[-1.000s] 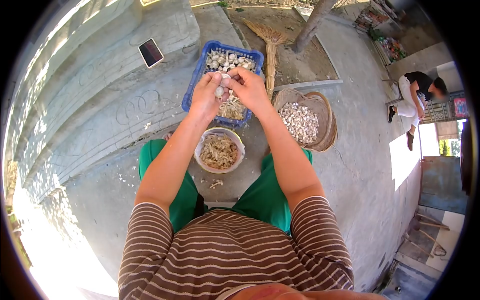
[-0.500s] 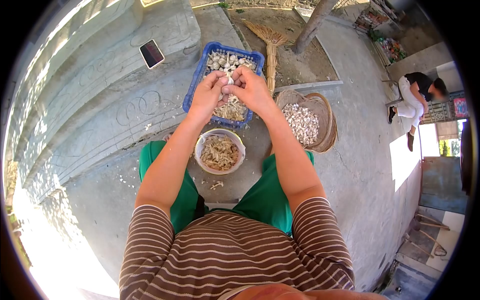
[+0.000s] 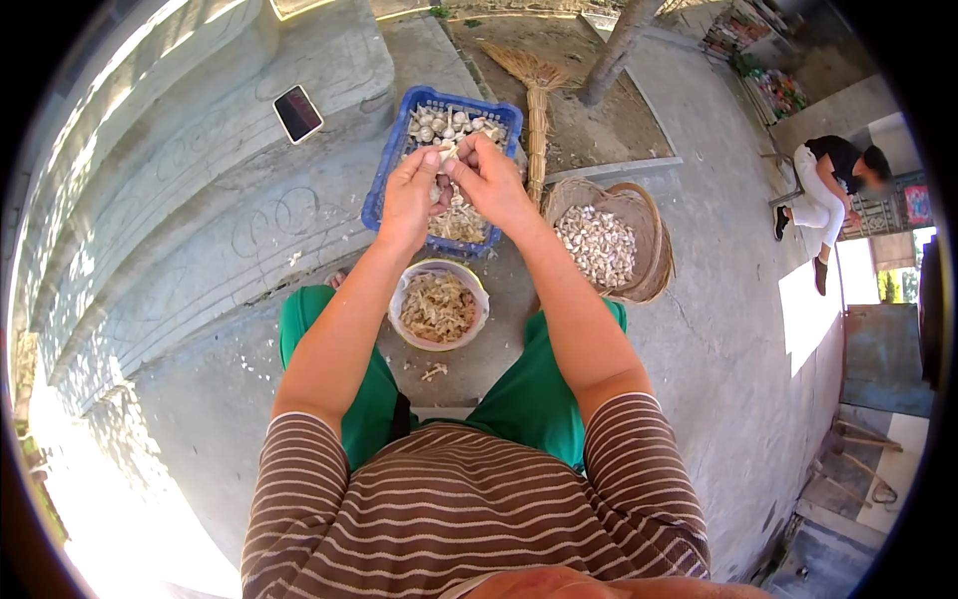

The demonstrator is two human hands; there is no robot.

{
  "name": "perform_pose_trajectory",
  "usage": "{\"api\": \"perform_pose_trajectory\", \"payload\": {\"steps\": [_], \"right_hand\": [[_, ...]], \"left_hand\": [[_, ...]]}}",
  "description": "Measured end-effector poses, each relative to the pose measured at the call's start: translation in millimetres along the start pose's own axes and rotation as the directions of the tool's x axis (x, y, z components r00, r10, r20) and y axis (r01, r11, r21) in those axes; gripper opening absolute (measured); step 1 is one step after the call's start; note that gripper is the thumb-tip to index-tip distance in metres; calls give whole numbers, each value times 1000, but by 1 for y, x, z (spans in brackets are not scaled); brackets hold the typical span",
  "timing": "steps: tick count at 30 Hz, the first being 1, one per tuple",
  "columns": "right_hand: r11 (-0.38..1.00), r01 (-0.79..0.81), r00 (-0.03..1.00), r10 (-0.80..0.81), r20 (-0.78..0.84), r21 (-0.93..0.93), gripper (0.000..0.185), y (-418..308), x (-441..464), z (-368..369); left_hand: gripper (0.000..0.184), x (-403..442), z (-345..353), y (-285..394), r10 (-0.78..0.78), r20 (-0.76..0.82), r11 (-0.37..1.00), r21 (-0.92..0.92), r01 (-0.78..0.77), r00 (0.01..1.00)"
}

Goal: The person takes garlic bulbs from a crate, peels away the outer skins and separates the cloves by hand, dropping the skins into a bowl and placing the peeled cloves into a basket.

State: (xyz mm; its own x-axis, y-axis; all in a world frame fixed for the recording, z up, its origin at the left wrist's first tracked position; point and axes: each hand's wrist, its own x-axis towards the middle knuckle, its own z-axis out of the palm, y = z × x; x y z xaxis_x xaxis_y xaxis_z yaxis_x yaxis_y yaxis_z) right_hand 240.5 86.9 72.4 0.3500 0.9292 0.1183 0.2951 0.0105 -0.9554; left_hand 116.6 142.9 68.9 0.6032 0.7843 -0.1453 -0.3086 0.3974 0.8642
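Observation:
Both my hands meet over a blue plastic crate point(image 3: 373, 196). My left hand point(image 3: 410, 196) and my right hand point(image 3: 491, 182) pinch a garlic bulb point(image 3: 448, 155) between their fingertips, which partly hide it. Whole garlic bulbs point(image 3: 427, 122) lie at the crate's far end, and papery skins and stalks point(image 3: 459, 222) fill its near end. Closer to me stands a round tub point(image 3: 486, 311) with dry garlic skins point(image 3: 437, 307) in it. To the right, a wicker basket point(image 3: 654, 285) holds many loose garlic cloves point(image 3: 596, 246).
A straw broom point(image 3: 537, 130) lies right of the crate, near a tree trunk point(image 3: 619, 55). On the concrete step at left rests a phone point(image 3: 298, 114). Skin scraps point(image 3: 434, 371) dot the floor between my legs. Another person point(image 3: 828, 190) sits far right.
My fingers have shifted slightly on the garlic, and my right hand has turned a little. The camera view has moved a bit. The crate, tub and basket stay in place.

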Motion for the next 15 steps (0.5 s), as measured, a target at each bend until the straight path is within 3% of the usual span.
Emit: {"api": "perform_pose_trajectory", "payload": {"steps": [3, 6, 8, 9, 11, 12, 15], "right_hand": [[996, 66, 998, -66, 6, 63, 14, 2, 3, -1], [1000, -3, 999, 4, 50, -16, 20, -4, 0, 0], [969, 143, 988, -153, -35, -200, 16, -9, -4, 6], [969, 144, 987, -154, -35, -199, 16, -10, -5, 8], [999, 43, 999, -43, 0, -9, 13, -11, -7, 12], [999, 44, 999, -44, 0, -8, 13, -11, -7, 14], [996, 66, 997, -64, -33, 63, 10, -11, -8, 18]], "left_hand": [[20, -1, 2, -3, 87, 61, 985, 143, -95, 994], [21, 0, 1, -7, 105, 46, 991, 82, -109, 993], [22, -1, 0, -9, 101, 29, 992, 74, -103, 994], [22, 0, 0, -9, 97, 12, 993, 64, -97, 995], [23, 1, 0, -11, 77, -36, 996, 41, -75, 996], [23, 1, 0, -11, 55, -85, 998, 16, -54, 995], [25, 2, -2, -10, 63, -39, 998, 15, -62, 997]]}}
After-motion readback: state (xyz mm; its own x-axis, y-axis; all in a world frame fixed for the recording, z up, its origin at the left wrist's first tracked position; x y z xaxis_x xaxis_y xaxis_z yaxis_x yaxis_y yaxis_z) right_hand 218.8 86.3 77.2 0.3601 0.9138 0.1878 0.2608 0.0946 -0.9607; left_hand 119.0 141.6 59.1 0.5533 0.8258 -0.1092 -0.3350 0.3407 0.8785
